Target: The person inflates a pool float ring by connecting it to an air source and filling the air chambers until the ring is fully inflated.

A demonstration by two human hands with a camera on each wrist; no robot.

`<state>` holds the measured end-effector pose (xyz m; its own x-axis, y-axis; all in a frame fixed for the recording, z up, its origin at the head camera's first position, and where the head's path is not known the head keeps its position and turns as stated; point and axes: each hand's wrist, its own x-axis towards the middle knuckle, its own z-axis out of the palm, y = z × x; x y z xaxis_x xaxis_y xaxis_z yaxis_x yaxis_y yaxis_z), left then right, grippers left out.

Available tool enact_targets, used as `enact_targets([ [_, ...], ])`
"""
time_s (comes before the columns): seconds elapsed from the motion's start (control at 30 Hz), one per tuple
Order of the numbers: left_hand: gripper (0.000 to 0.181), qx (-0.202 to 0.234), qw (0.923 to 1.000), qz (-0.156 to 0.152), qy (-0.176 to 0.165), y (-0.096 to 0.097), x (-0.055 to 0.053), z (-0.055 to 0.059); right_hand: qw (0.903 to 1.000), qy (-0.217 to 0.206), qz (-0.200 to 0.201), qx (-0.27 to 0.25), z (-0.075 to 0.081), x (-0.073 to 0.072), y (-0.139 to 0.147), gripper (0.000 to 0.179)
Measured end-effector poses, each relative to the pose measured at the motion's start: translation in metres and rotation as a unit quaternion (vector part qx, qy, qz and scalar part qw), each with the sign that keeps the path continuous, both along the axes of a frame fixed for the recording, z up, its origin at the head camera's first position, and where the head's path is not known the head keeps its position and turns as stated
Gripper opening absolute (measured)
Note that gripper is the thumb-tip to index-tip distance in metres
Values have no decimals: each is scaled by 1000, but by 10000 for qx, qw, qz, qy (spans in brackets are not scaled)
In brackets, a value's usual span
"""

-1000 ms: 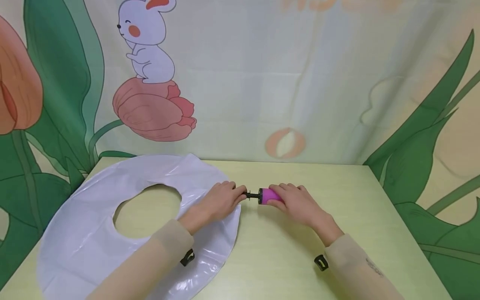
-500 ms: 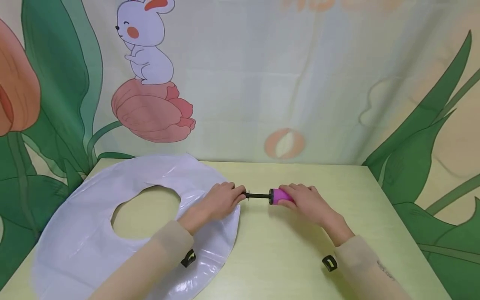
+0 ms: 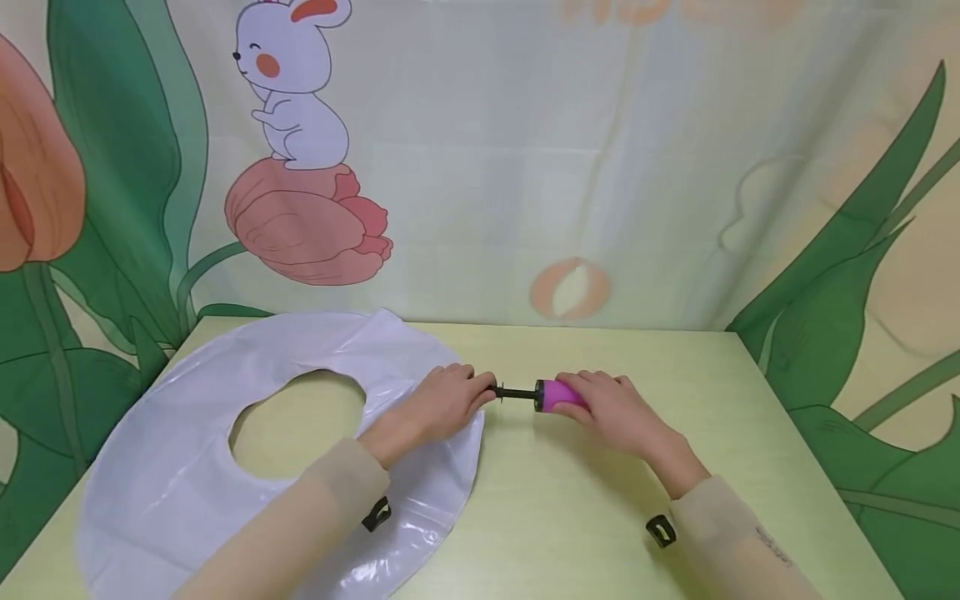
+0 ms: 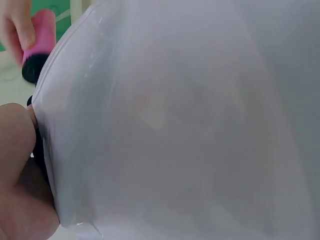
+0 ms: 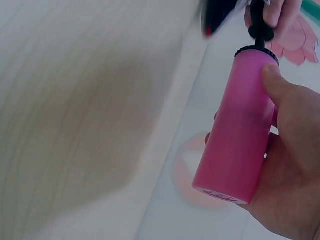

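Observation:
A hand air pump with a pink barrel (image 3: pixel 557 396) and a thin black rod (image 3: pixel 519 394) lies between my hands in the head view. My right hand (image 3: pixel 618 412) grips the barrel, its thumb along the side in the right wrist view. The left hand (image 3: pixel 438 406) holds the black end of the pump beside the right edge of a pale, partly filled inflatable ring (image 3: pixel 161 442). Part of the rod shows out of the barrel. In the left wrist view the ring's pale film (image 4: pixel 170 120) fills most of the picture. Whether the pump's end sits in a valve is hidden.
The ring covers the left part of a pale wooden table (image 3: pixel 547 517). Behind the table hangs a cloth (image 3: pixel 480 192) printed with a rabbit, tulips and leaves. Black clips (image 3: pixel 661 530) show under both sleeves.
Compared with a second ago, the right hand and pink barrel are farther right, with more black rod showing. Over the last half second they shift only slightly. The left hand stays nearly in place.

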<state>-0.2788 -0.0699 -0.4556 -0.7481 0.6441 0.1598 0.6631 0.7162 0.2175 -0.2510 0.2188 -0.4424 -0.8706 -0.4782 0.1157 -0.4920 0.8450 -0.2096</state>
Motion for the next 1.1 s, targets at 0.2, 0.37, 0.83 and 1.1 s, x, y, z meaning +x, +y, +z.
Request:
enact_targets([
  [0.2, 16, 10, 9999, 99, 46, -14, -5, 2, 9998, 32, -151, -95, 0, -3, 27, 52],
  [0.37, 16, -66, 9999, 148, 44, -7, -3, 3, 9996, 198, -116, 133, -2, -5, 13, 52],
  [0.83, 18, 174, 9998, -2, 111, 7, 1, 0, 9995, 216, -24, 227, -3, -3, -18, 53],
  [1.1, 16, 239, 9993, -124, 252, -3, 0, -5, 9989, -345, -195, -247, -1, 0, 36, 51],
])
